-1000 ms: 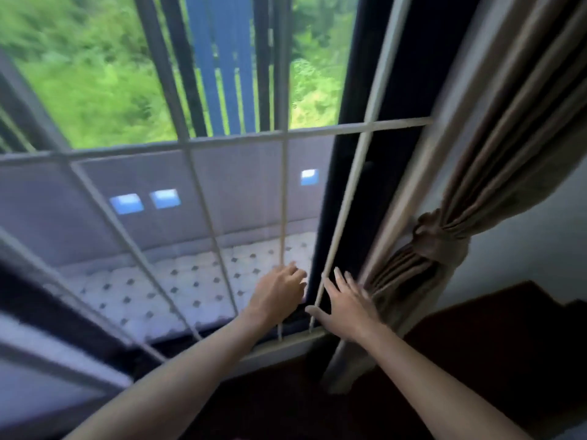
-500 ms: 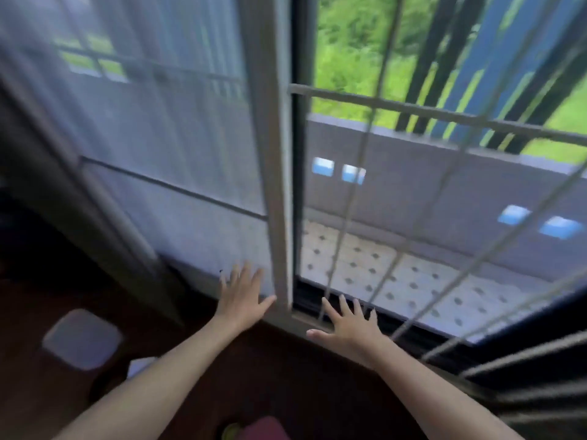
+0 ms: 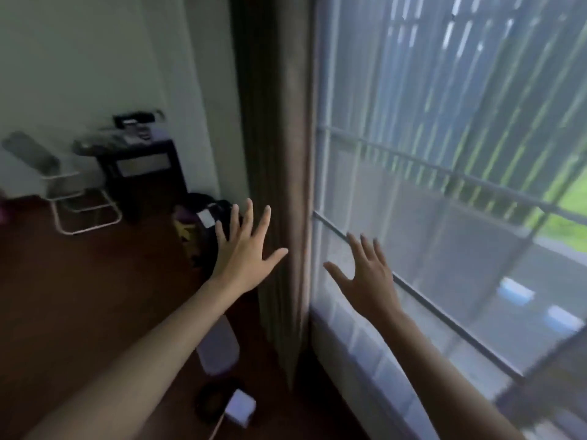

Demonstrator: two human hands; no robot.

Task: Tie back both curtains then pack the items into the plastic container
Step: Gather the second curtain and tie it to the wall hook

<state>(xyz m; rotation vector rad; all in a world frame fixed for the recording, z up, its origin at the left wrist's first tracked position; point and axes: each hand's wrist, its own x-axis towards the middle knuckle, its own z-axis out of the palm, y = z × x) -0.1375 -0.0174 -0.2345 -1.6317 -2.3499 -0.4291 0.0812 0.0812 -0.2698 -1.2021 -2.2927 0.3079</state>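
Observation:
A brown curtain (image 3: 279,173) hangs straight down in loose folds at the left side of the window, reaching the floor. My left hand (image 3: 246,252) is raised just left of it, fingers spread, holding nothing, thumb close to the fabric. My right hand (image 3: 365,274) is raised just right of the curtain, in front of the window screen, also spread and empty. On the floor below lie a pale translucent plastic container (image 3: 219,347), a small white box (image 3: 240,408) and a dark round object (image 3: 211,398). The picture is blurred.
A grilled window (image 3: 444,185) fills the right half. At the back left stand a dark cabinet (image 3: 143,173) with things on top and a metal-framed chair (image 3: 63,192). A dark bag (image 3: 206,223) sits on the wooden floor by the wall.
The view has swung left from the tied right curtain, across the window, to the untied left curtain. Both hands stayed raised and open, now flanking this curtain.

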